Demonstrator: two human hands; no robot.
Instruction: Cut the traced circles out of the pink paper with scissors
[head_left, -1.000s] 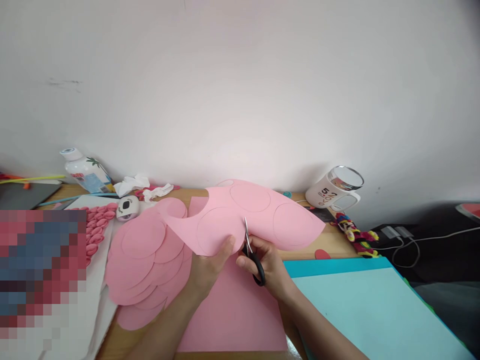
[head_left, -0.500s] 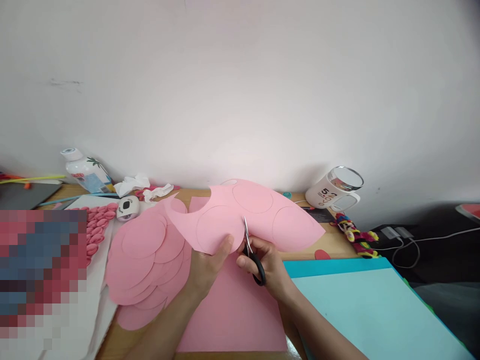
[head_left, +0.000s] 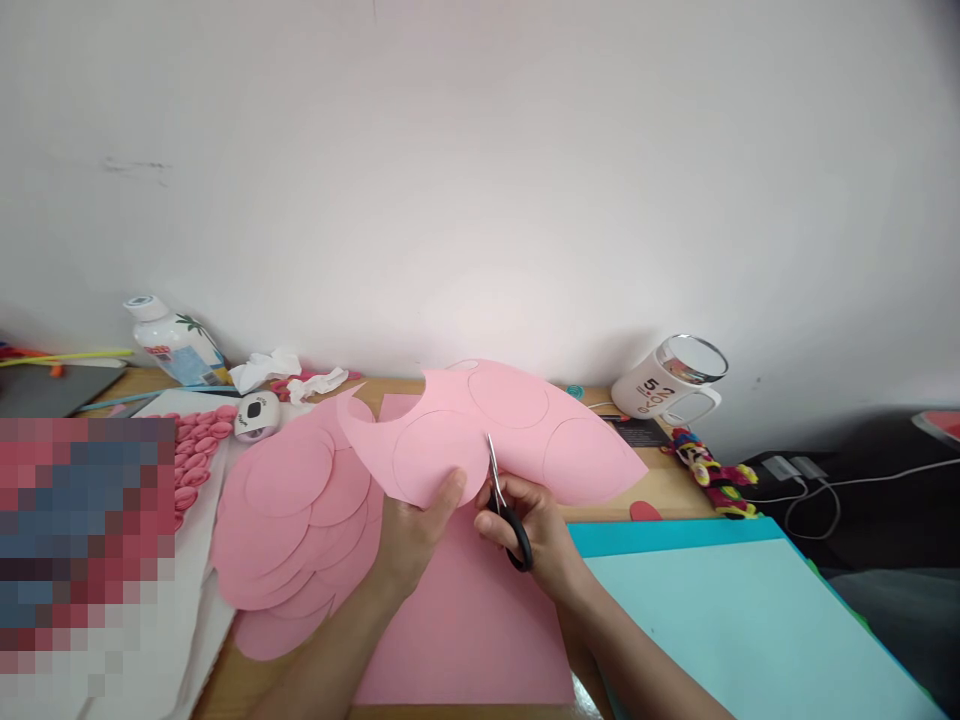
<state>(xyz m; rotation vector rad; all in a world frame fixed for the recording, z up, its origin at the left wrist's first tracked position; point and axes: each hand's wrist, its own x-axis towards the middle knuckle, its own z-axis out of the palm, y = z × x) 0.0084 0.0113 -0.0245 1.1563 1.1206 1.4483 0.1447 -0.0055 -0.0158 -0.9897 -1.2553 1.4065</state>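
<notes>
A pink paper sheet (head_left: 517, 440) with several drawn circles is held up above the desk, its left side cut away in a curve. My left hand (head_left: 420, 530) grips its lower edge, thumb on top and fingers hidden underneath. Black-handled scissors (head_left: 512, 530) are in my right hand (head_left: 536, 525), with the blades pointing up along the edge of one drawn circle. Below my hands lies another pink sheet (head_left: 465, 640). To the left, a pile of cut pink paper circles (head_left: 277, 500) overlaps on the desk.
A white mug (head_left: 667, 380) stands at the back right beside a colourful doll figure (head_left: 712, 470). Light blue sheets (head_left: 750, 620) cover the right front. Along the back left are a white bottle (head_left: 176, 345), crumpled tissue (head_left: 262, 370) and a small white device (head_left: 256, 415).
Very little differs. The pink sheet's left tip has shifted slightly to the right, while both hands and the scissors stay nearly in place.
</notes>
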